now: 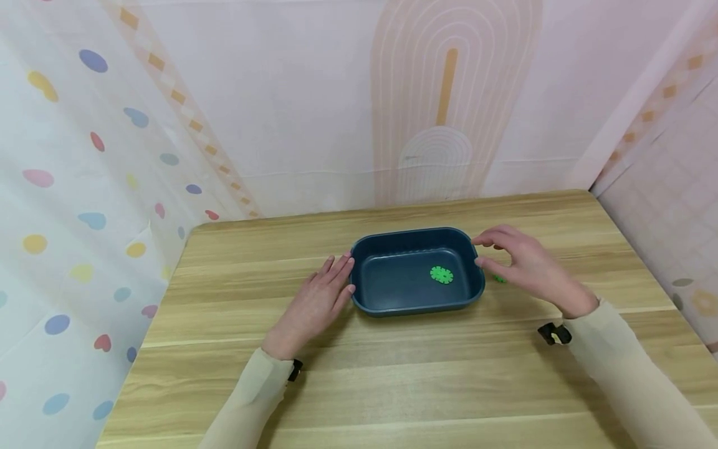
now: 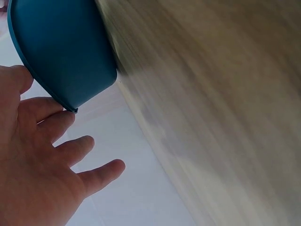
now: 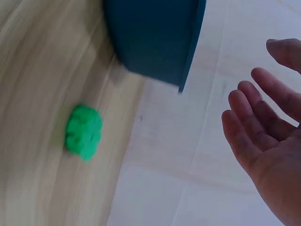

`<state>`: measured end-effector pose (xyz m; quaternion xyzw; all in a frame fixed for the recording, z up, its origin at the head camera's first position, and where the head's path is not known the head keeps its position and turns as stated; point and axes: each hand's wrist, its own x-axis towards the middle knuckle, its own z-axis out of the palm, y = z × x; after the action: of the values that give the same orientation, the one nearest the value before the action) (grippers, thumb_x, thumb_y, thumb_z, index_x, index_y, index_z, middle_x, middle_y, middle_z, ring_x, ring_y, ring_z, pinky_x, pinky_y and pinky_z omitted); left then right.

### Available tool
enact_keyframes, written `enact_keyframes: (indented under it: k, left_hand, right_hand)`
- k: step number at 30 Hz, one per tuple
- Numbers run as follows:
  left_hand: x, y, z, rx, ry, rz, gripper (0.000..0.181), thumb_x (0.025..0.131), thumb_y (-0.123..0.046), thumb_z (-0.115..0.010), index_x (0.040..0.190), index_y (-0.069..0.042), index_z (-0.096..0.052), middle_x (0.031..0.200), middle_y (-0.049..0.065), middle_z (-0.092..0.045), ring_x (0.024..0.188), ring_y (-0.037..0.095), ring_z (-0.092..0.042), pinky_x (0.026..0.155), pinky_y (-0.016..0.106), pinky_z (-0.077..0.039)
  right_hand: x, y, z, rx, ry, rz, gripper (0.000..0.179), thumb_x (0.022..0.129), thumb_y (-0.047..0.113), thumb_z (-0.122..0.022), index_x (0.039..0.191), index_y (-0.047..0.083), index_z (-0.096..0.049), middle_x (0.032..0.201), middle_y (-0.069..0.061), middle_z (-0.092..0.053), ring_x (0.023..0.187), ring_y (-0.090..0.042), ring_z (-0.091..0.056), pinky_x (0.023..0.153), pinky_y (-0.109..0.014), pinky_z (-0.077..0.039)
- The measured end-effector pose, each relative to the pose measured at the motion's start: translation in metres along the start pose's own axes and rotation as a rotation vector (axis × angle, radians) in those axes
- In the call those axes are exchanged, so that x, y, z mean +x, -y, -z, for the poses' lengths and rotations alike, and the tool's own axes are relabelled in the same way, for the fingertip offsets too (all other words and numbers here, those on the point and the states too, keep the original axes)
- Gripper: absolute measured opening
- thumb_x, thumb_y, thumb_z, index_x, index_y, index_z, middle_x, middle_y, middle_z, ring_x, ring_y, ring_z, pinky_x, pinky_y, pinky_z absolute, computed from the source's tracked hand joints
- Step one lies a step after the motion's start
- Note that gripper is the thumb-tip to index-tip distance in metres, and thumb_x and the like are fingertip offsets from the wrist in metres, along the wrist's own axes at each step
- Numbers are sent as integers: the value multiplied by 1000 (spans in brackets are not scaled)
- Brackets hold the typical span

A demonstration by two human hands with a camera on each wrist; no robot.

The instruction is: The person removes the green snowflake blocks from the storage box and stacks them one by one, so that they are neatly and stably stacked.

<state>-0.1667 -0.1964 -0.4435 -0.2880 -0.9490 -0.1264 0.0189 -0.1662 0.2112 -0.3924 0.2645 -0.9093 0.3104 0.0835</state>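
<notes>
A dark blue rectangular plastic bin (image 1: 387, 308) sits on the table, with green notched snowflake discs (image 1: 441, 274) inside on its floor. My left hand (image 1: 316, 302) touches the bin's left end, its fingers extended and fingertips at the rim. In the left wrist view, the thumb and first fingers meet the bin's rim while the other fingers are spread. By the bin's right end is my right hand (image 1: 524, 262), fingers loosely curved and holding nothing. More green discs (image 3: 83, 132) lie on the table beside the bin, mostly hidden under the right hand in the head view.
The wood-grain table (image 1: 392, 380) extends around the bin on all sides. Behind it hangs a pale patterned curtain (image 1: 303, 125), with dotted cloth on the left side. A dark strap device (image 1: 554, 333) is at the right wrist.
</notes>
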Motion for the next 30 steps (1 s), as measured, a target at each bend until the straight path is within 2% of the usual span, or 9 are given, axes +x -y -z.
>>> enact_keyframes:
  k: [6, 15, 26, 30]
  left_hand:
    - [0, 0, 1, -5, 1, 9, 56, 113, -34, -41, 160, -3, -37, 167, 11, -30, 152, 41, -30, 113, 64, -38]
    - [-1, 0, 1, 0, -1, 19, 57, 113, -34, -44, 159, -3, -37, 167, 11, -30, 152, 43, -29, 113, 65, -38]
    - [0, -2, 2, -11, 16, 30, 57, 113, -36, -42, 160, -4, -36, 168, 10, -30, 154, 40, -26, 115, 63, -36]
    - [0, -2, 2, -12, 14, 30, 57, 113, -36, -43, 160, -4, -36, 167, 10, -30, 154, 40, -26, 115, 63, -36]
  right_hand:
    - [9, 8, -12, -18, 45, 47, 32, 96, 13, -75, 125, 1, -70, 124, -14, -69, 109, -33, -66, 92, -52, -56]
    - [24, 21, -28, -41, 179, 39, 34, 97, 13, -74, 128, -1, -67, 126, -14, -67, 115, -31, -64, 99, -51, -54]
    - [36, 21, -53, -78, 282, 52, 40, 100, 22, -71, 134, 1, -65, 131, -10, -64, 118, -26, -64, 99, -45, -55]
    - [39, 22, -59, -120, 323, 38, 41, 100, 23, -71, 134, 1, -65, 131, -12, -63, 111, -26, -67, 95, -44, -57]
